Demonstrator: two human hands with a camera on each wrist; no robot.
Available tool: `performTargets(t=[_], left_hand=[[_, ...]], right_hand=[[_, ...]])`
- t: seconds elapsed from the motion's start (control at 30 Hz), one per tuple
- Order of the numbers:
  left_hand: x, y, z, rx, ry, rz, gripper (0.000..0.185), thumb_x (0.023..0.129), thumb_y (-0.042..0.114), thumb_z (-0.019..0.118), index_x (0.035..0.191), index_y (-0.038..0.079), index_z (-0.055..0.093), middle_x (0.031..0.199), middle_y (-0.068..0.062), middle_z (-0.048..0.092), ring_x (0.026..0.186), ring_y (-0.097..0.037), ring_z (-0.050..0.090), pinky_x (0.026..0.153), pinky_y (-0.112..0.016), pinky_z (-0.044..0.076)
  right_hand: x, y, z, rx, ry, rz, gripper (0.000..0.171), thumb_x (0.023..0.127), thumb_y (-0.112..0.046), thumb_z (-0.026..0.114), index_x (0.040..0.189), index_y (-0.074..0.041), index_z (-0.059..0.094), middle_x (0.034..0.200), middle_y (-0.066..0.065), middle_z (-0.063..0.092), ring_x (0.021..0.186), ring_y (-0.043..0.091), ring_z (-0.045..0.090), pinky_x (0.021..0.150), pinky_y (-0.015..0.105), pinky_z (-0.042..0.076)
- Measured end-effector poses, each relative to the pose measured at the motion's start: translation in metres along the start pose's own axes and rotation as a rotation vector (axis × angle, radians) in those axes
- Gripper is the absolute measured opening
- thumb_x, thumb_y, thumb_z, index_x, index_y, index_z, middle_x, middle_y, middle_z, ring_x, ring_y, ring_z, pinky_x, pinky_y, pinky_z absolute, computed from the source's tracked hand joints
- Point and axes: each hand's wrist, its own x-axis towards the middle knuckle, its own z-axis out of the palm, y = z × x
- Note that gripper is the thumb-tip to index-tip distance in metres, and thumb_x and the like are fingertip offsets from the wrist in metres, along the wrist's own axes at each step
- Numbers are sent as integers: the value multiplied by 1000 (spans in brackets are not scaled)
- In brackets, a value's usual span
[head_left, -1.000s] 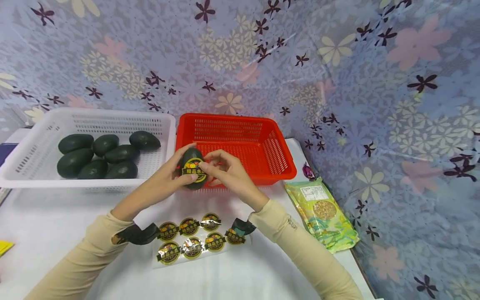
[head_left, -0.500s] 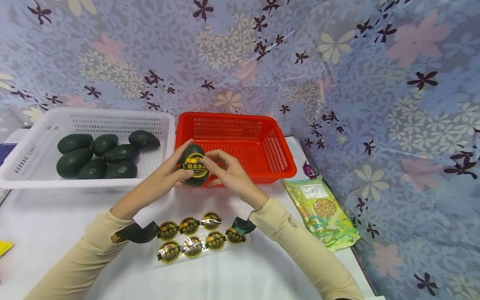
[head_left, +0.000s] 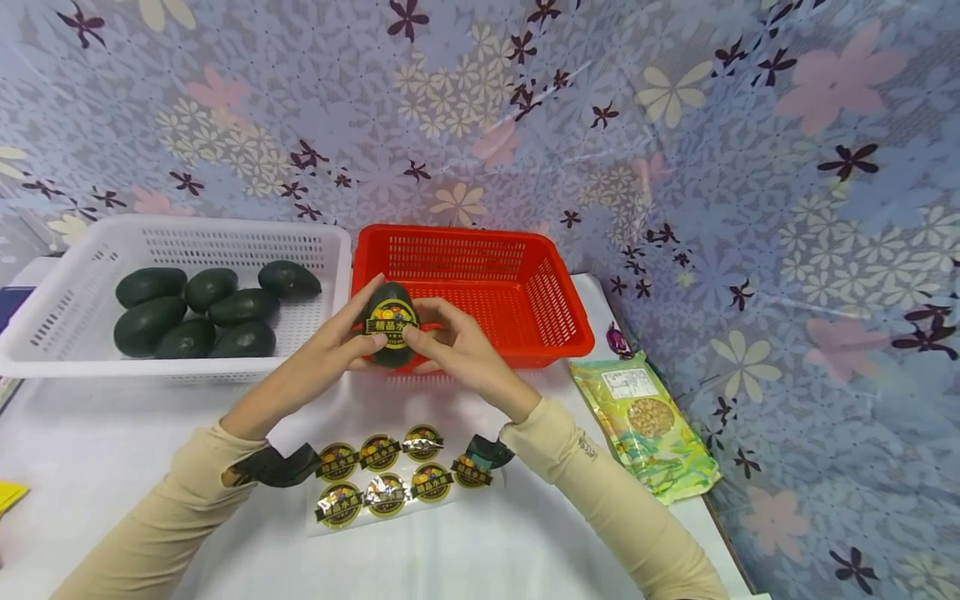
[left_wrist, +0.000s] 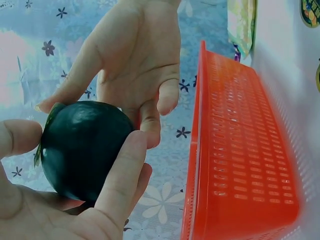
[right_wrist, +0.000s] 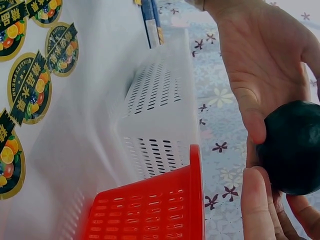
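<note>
A dark green avocado [head_left: 388,327] with a round yellow-and-black sticker [head_left: 391,320] on its front is held up in front of the red basket [head_left: 555,327]. My left hand [head_left: 347,340] grips it from the left, thumb and fingers curled round it [left_wrist: 80,150]. My right hand [head_left: 446,342] touches its right side with the fingertips [left_wrist: 150,122]; the fruit shows at the edge of the right wrist view [right_wrist: 292,147]. A sheet of several matching stickers [head_left: 386,479] lies on the table below my forearms.
A white basket [head_left: 330,250] at the left holds several unlabelled avocados [head_left: 191,312]. The red basket's floor shows nothing in it. A green snack packet [head_left: 645,425] lies at the right on the white table [head_left: 90,450]. A flowered cloth hangs behind and to the right.
Both hands have lifted the avocado a little and tilted it upright, nearer the red basket's front rim. The right fingers shifted from the sticker to the fruit's right side.
</note>
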Motion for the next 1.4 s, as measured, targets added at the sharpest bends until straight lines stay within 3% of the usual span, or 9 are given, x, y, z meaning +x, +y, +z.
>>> performTargets(t=[0.5,1.0,1.2,1.4], left_hand=[[-3,3,0,-18,9,2,73,105,16,48,163,25,6,155,-24,36,130,-41,54,94,-38,58],[2,-1,0,8,-5,35,66,108,25,41,163,24,4,159,-22,31,129,-42,55,96,-45,57],[3,-5,0,2,4,56,63,109,23,38,163,22,6,161,-22,26,130,-45,53,96,-50,56],[5,-6,0,-5,33,33,62,109,25,38,163,25,7,162,-20,26,132,-44,51,98,-54,54]], right_hand=[[-3,-4,-1,11,-61,-5,52,99,-38,62,145,-17,50,142,6,55,113,25,68,83,41,62],[-1,-2,1,-52,-50,-23,53,100,-27,61,148,-14,44,141,11,52,111,29,68,85,54,60],[0,-1,0,-42,-57,-15,55,100,-30,60,150,-16,42,140,9,53,113,28,67,86,52,60],[3,-1,4,-31,-35,-7,51,102,-29,58,148,-15,43,143,10,53,111,27,68,83,48,62]])
